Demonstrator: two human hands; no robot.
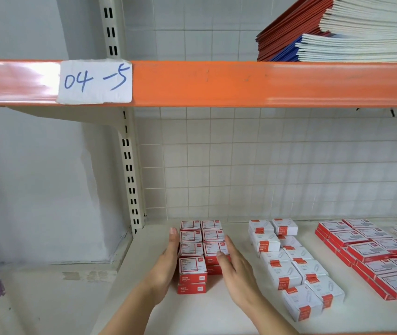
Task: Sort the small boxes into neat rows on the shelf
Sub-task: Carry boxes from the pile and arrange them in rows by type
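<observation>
Two stacked columns of small red-and-white boxes (198,245) stand at the left of the cream shelf (139,274), running front to back. My left hand (166,267) lies flat with straight fingers against the left side of that block. My right hand (236,269) has straight fingers on its right side, the thumb touching a box in the right column. Neither hand grips a box. The lower front boxes of the right column are partly hidden behind my right hand.
Two rows of white boxes with red labels (294,264) run to the right, then flatter red-and-white boxes (373,255) further right. A wire grid (265,170) backs the shelf. An orange shelf edge (241,83) labelled "04-5" hangs overhead, with notebooks (349,32) on it.
</observation>
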